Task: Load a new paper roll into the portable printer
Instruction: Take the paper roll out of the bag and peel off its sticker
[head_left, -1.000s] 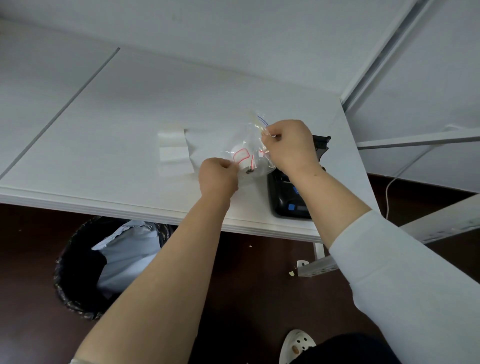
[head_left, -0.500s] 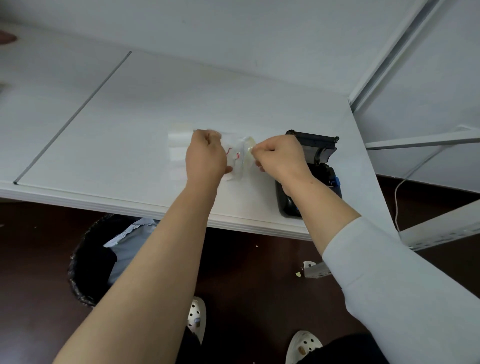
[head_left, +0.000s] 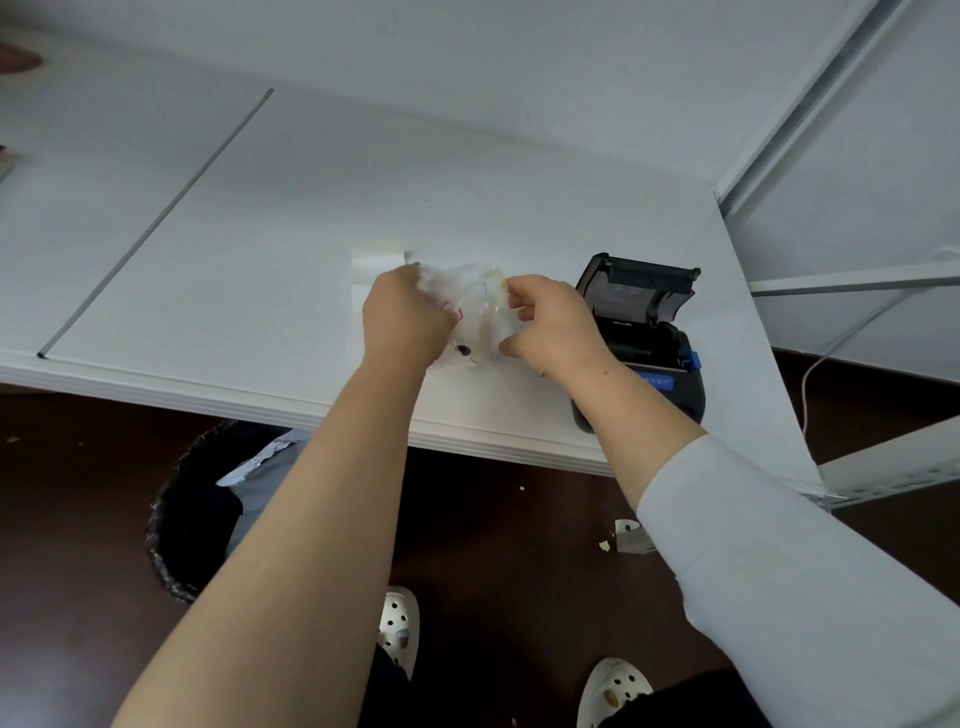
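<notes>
A clear plastic bag (head_left: 475, 304) with a white paper roll inside is held above the white table (head_left: 260, 249). My left hand (head_left: 402, 317) grips the bag's left side and my right hand (head_left: 553, 322) pinches its right side. The roll's dark core (head_left: 464, 352) shows at the bag's lower edge. The black portable printer (head_left: 641, 332) stands just right of my right hand with its lid raised and its paper bay open. My right forearm covers the printer's front left part.
A strip of white paper (head_left: 376, 265) lies on the table behind my left hand. A black-lined waste bin (head_left: 208, 499) stands under the table's front edge. White metal frame bars (head_left: 852, 275) run at the right. A cable (head_left: 810, 379) hangs there.
Both hands have stayed on the bag and pulled its sides apart, so the bag is spread wider. The camera has tilted down, showing my shoes and more floor.
</notes>
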